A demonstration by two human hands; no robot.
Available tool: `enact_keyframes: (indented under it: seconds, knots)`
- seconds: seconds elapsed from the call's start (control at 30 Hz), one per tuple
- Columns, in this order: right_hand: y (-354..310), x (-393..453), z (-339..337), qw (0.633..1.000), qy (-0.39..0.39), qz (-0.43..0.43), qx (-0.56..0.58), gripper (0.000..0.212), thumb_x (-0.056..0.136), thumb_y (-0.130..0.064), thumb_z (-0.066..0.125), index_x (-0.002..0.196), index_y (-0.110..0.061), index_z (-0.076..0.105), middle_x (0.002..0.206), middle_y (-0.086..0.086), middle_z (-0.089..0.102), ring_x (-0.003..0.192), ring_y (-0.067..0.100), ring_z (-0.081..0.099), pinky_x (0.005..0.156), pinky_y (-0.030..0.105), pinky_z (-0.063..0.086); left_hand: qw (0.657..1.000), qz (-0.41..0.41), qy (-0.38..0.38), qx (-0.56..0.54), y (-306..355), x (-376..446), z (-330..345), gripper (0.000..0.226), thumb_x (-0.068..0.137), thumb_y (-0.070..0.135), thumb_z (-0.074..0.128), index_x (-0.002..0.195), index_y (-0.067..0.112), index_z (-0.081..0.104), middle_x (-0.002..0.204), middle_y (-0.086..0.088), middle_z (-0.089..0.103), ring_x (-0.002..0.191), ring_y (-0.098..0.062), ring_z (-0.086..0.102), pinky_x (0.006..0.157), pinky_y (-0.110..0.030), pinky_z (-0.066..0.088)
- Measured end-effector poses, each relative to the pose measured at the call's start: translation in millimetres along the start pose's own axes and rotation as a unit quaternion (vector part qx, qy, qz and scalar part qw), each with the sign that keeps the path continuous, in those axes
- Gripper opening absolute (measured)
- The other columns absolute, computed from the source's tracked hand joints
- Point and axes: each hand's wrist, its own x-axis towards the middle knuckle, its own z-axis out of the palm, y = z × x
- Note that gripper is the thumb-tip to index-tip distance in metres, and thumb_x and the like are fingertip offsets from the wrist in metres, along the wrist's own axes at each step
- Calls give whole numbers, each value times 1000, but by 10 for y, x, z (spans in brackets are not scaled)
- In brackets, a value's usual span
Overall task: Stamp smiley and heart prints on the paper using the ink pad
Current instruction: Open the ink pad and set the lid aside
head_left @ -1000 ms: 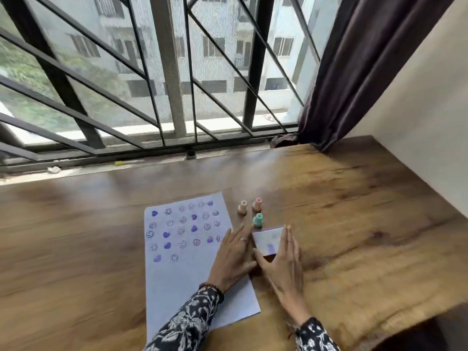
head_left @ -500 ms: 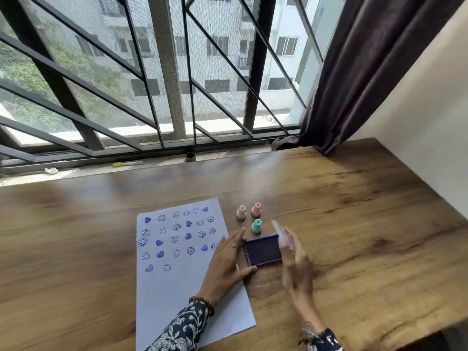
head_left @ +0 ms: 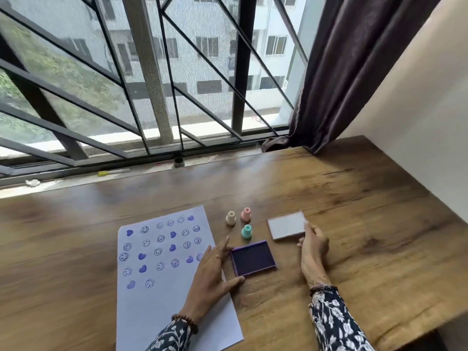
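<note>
A white paper (head_left: 157, 307) with several rows of purple smiley and heart prints lies on the wooden table (head_left: 367, 224). To its right sits the ink pad (head_left: 253, 258), uncovered, its purple surface showing. My left hand (head_left: 210, 277) brackets the pad's left side, index finger at the far corner and thumb at the near corner. The grey lid (head_left: 286, 225) lies flat behind and to the right of the pad, with the fingertips of my right hand (head_left: 312, 252) on its right and near edges. A cream stamp (head_left: 230, 218), a pink stamp (head_left: 245, 214) and a teal stamp (head_left: 246, 231) stand upright behind the pad.
A barred window (head_left: 152, 97) runs along the table's far edge. A yellow-capped pen (head_left: 112, 172) and a small dark cup (head_left: 179, 162) rest on the sill. A dark curtain (head_left: 342, 72) hangs at the back right, and a pale wall borders the table's right side.
My right hand lifted the lid off the ink pad and carried it right and back onto the table. My left hand stayed at the pad's left side.
</note>
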Motion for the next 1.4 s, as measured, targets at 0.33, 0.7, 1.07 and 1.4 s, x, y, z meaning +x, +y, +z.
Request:
enact_keyframes:
  seconds: [0.33,0.7,1.07,1.4]
  knots:
    - [5,-252,14,983,16,-142,-113,34,86,-16,62,119,-7,60,119,14,47,80,24,58,71,33,52,1000,-9,-11,9,13,-6,-36,92,73,44,71,138,33,8,132,9,48,126,-5,40,109,-9,-2]
    - [-136,-878,396,832,-254,-369,-326,27,87,-25,61,113,-21,59,109,1,59,97,14,58,80,24,50,1000,-1,-14,-13,61,-4,-65,94,69,55,69,140,24,16,131,7,48,122,1,39,112,-22,10]
    - [-280,-1216,-57,929,-369,8,26,7,80,-26,69,84,-27,73,87,-1,76,86,14,70,69,19,54,936,-83,115,-324,492,-3,-273,41,64,27,73,105,26,64,96,-2,71,88,-12,67,77,-20,53]
    - [-290,-1376,-108,899,-341,184,206,27,88,-20,55,71,-8,72,57,3,71,51,8,65,50,15,54,941,-49,114,-314,593,-37,-301,31,64,22,75,95,27,72,87,3,68,83,-21,67,75,-24,55]
